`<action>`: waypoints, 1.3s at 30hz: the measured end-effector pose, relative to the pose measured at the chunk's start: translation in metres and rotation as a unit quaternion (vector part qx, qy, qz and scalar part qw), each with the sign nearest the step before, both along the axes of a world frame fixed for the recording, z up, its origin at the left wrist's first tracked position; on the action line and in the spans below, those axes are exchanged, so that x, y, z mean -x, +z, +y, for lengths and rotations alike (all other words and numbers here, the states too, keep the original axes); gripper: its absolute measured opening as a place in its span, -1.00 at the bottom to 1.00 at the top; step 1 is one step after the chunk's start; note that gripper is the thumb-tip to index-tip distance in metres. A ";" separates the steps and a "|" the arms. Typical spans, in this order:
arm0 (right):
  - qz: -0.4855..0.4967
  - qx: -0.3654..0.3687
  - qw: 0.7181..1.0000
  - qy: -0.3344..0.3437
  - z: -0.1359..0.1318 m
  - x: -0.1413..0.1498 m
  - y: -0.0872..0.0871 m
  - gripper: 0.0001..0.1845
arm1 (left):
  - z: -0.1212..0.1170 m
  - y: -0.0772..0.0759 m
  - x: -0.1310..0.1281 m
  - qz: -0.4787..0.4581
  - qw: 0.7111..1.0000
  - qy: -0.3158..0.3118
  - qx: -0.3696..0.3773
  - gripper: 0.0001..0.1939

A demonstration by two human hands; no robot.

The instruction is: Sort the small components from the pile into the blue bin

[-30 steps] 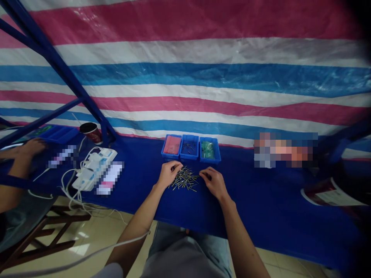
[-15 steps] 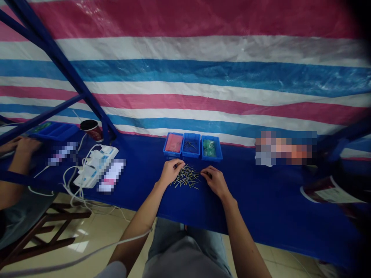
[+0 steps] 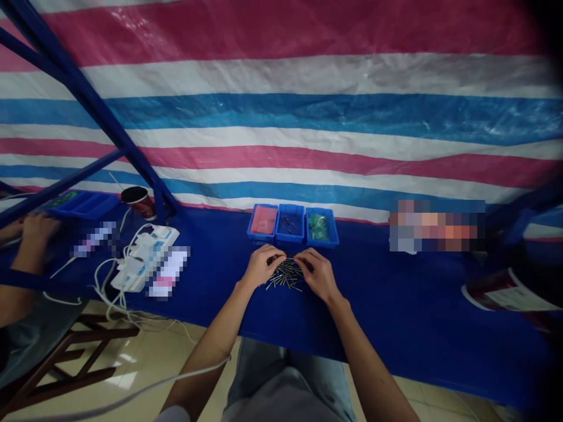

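A loose pile of thin, yellowish-dark stick-like pieces (image 3: 285, 276) lies on the blue table, their exact kind too small to make out. Over its far side, my left hand (image 3: 260, 266) is closed in a pinch. Facing it from the right, my right hand (image 3: 317, 272) pinches too. A thin stick-like piece (image 3: 289, 258) spans the small gap between both sets of fingertips. Just beyond are three small blue bins: one with red-pink packets (image 3: 264, 220), one with a few dark thin pieces (image 3: 289, 223), one with green packets (image 3: 318, 226).
On the left are a white power strip (image 3: 147, 258) with tangled cords, a blurred-out flat item (image 3: 169, 272) and a dark red cup (image 3: 139, 202). Another person's hand (image 3: 38, 227) works beyond the blue frame post. A cup-like container (image 3: 510, 290) stands at right.
My right hand has moved left over the pile, bringing its fingertips close to my left hand's. My left hand has shifted slightly right.
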State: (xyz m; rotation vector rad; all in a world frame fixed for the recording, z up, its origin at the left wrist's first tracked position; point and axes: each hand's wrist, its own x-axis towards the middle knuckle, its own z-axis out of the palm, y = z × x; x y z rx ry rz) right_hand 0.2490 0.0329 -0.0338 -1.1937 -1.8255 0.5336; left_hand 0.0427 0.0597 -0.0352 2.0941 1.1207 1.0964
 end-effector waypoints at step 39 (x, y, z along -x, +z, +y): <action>-0.143 -0.071 0.987 0.000 -0.004 0.012 -0.010 -0.73 | -0.001 0.000 -0.002 0.035 0.998 -0.043 0.003 -0.78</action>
